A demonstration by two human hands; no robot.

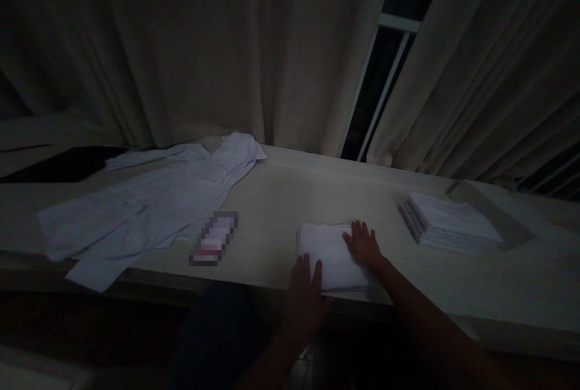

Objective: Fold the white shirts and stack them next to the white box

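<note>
A folded white cloth (333,257) lies flat near the front edge of the table, with more layers showing under its edges. On its near left corner rests my left hand (306,290), fingers spread. My right hand (364,245) lies over the cloth's right side, palm down, with its fingers apart toward the far edge. Neither hand is gripping the cloth. Farther right on the table sits a neat stack of folded white cloths (453,221).
The pale table (290,185) runs along beige curtains (203,46), parted at a dark window (385,70). At left a white long-sleeved garment (149,197) hangs partly over the front edge. A blurred-out phone-shaped item (214,239) lies beside it. A dark flat object (58,165) lies far left.
</note>
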